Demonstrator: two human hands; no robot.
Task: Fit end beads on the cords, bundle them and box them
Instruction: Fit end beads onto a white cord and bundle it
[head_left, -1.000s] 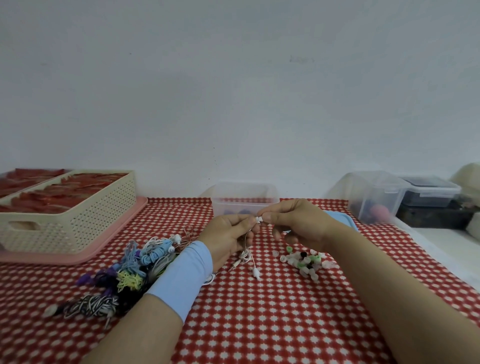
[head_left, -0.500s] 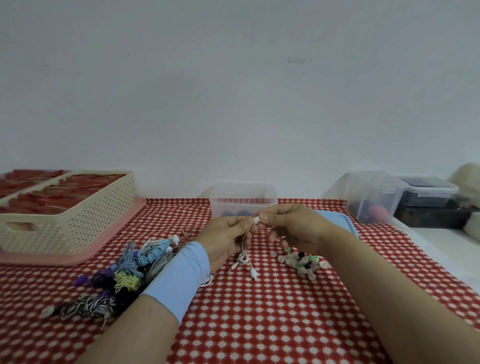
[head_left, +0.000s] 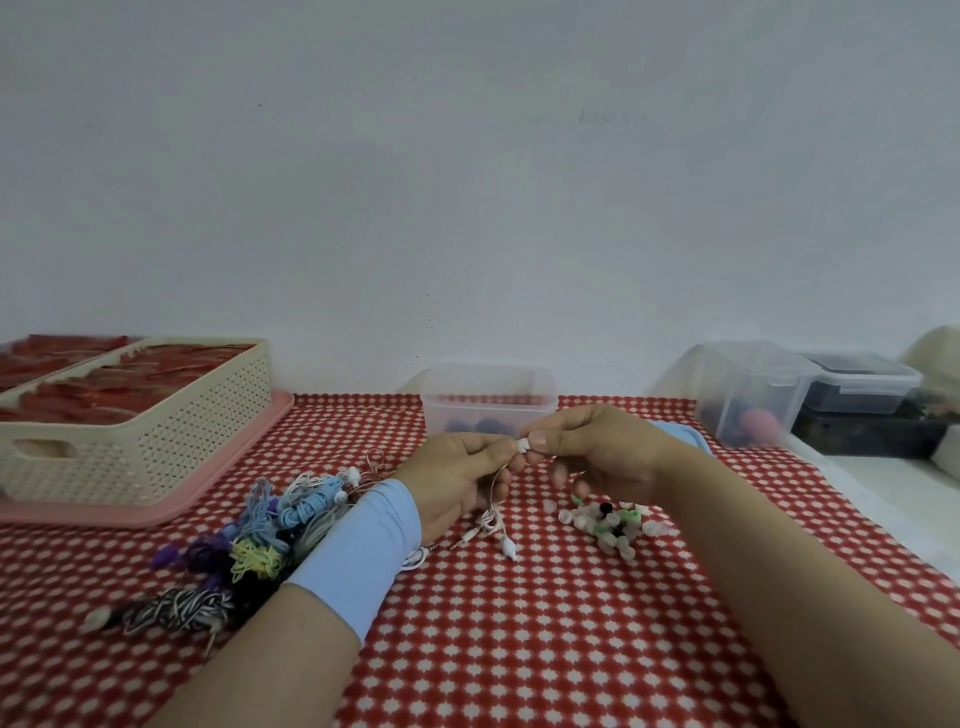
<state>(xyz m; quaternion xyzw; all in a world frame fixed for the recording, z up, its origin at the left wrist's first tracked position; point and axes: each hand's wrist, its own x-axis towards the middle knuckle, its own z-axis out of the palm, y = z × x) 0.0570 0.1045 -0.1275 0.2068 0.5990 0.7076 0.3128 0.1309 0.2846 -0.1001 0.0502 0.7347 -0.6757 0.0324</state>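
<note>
**Fitting a white bead, with little room for a slip**

The person sat at the red-and-white checked tablecloth (head_left: 519, 649) with both hands raised just above it, meeting fingertip to fingertip. The left hand (head_left: 457, 483) pinched the top of a thin white cord (head_left: 492, 493) between thumb and forefinger. The right hand (head_left: 597, 452) pinched a white end bead (head_left: 523, 445) against that same cord tip, its other fingers loosely curled. The rest of the cord hung down and coiled on the cloth, where its far end (head_left: 508, 546) looked already capped.

From where I stood, the risk lay in that tiny joint. Whether the bead was fully seated could not be made out. If either pinch had loosened, the bead would likely have dropped into the loose beads (head_left: 610, 522) just below the right hand, and a white one would be hard to find again. A crooked push might have bent the cord tip rather than seating it. The slack lay near the bundled cords (head_left: 270, 525) beside the left sleeve, so a careless lift could have snagged them. The clear box (head_left: 488, 387) waited behind the hands, by the wall.
</note>
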